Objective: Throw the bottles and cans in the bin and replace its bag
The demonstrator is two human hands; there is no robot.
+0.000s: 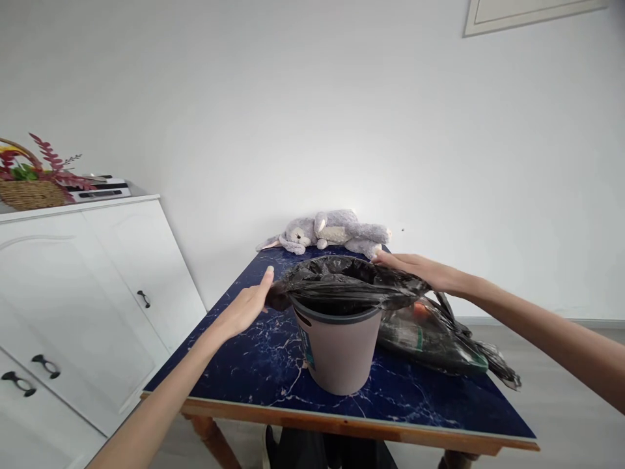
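Observation:
A grey plastic bin (339, 352) stands on the blue marbled table (244, 365). A black bin liner (342, 283) lies over its rim, folded outward. My left hand (247, 306) grips the liner's edge at the bin's left side, thumb up. My right hand (415, 267) holds the liner at the far right of the rim, fingers curled over the plastic. A filled black bag (434, 339) lies on the table just right of the bin, with something orange and green showing through.
A grey plush rabbit (332, 233) lies at the table's far end against the white wall. A white cabinet (73, 293) stands at the left, with a wicker basket of flowers (29, 182) on top. The table's wooden front edge (342, 426) is near me.

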